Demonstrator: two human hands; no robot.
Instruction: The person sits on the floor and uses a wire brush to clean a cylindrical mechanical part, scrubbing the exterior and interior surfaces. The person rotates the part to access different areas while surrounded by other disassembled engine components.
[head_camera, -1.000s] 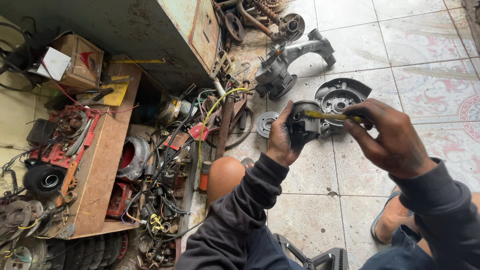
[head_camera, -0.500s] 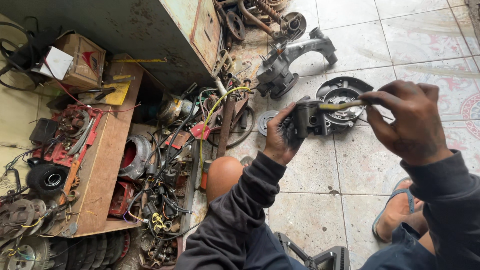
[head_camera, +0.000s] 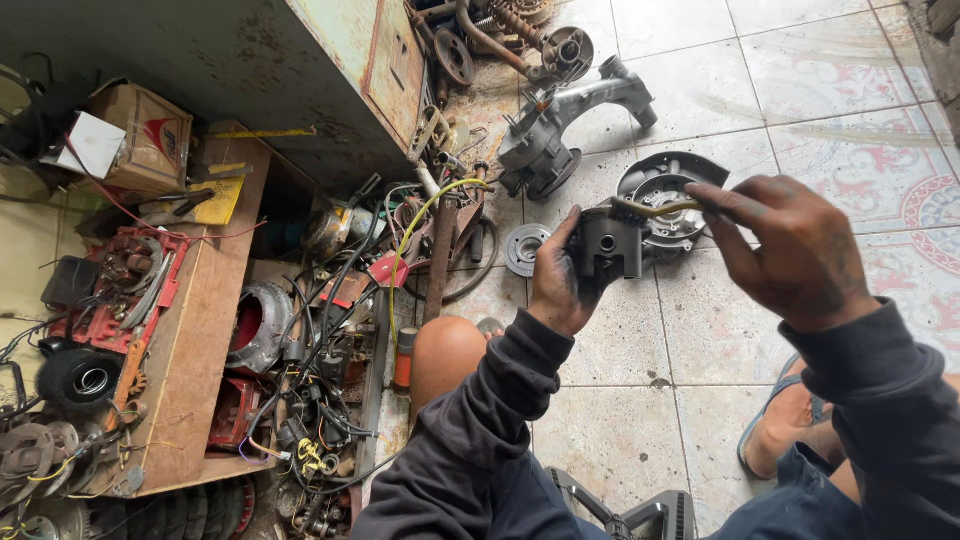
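My left hand (head_camera: 556, 285) grips a dark, greasy engine part (head_camera: 610, 245) held up over the tiled floor. My right hand (head_camera: 790, 250) pinches a small brush with a yellowish handle (head_camera: 655, 208), its bristle end resting on the top of the part. Both arms wear dark sleeves. My bare knee (head_camera: 445, 355) shows below the left hand.
A round engine cover (head_camera: 668, 185) and a small disc (head_camera: 524, 248) lie on the tiles behind the part, with a grey crankcase (head_camera: 560, 125) farther back. A wooden shelf (head_camera: 205, 330) full of parts and tangled wires stands left. A green metal cabinet (head_camera: 330, 60) is behind.
My right hand has risen and drawn to the right, bringing the brush up onto the top of the part. The left hand keeps the part nearly still.
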